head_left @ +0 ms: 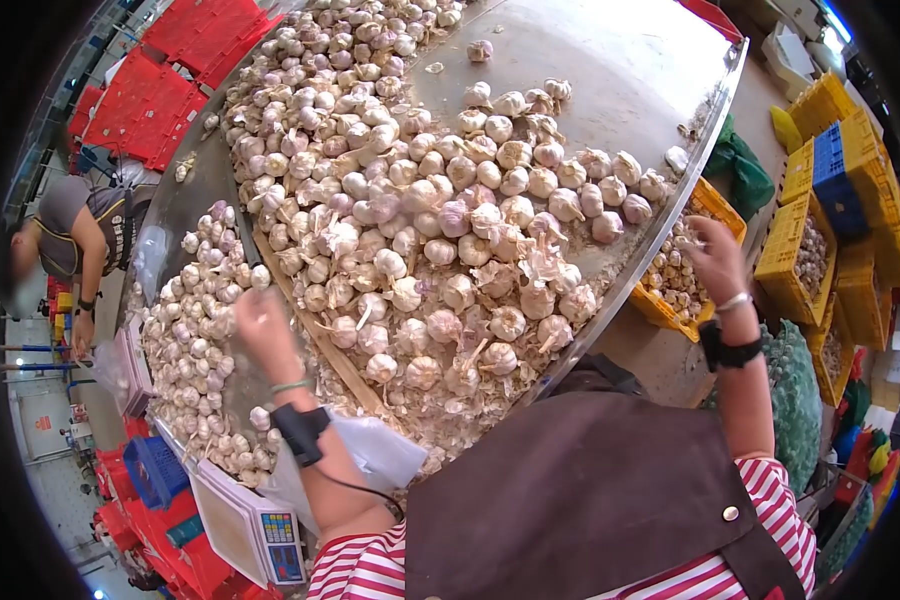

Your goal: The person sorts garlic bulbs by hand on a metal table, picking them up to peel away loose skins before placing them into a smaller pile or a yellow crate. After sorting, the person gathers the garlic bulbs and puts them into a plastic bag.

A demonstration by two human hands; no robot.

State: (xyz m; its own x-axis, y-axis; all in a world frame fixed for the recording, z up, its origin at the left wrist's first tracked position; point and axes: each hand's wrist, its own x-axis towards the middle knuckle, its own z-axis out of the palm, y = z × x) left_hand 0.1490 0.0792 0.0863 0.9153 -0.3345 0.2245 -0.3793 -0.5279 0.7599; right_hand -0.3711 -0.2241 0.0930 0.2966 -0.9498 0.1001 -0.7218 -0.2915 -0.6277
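Observation:
A wide heap of garlic bulbs (pixel 420 220) covers much of the metal table, with loose skins and stalks among them. My left hand (pixel 265 335) is over the wooden divider's left side, beside a second pile of cleaner garlic bulbs (pixel 195 350). Motion smears its fingers, and I cannot make out whether a bulb is in them. Out past the table's right edge, my right hand (pixel 718 262) is raised above a yellow crate (pixel 660 315) holding garlic. Its fingers are apart and nothing shows in them.
A wooden strip (pixel 315 335) separates the two piles. Near my left forearm stand a digital scale (pixel 235 525) and a plastic bag (pixel 375 450). Stacked yellow crates (pixel 795 240) and a green net sack (pixel 792 400) are at right. Another person (pixel 75 230) stands at far left.

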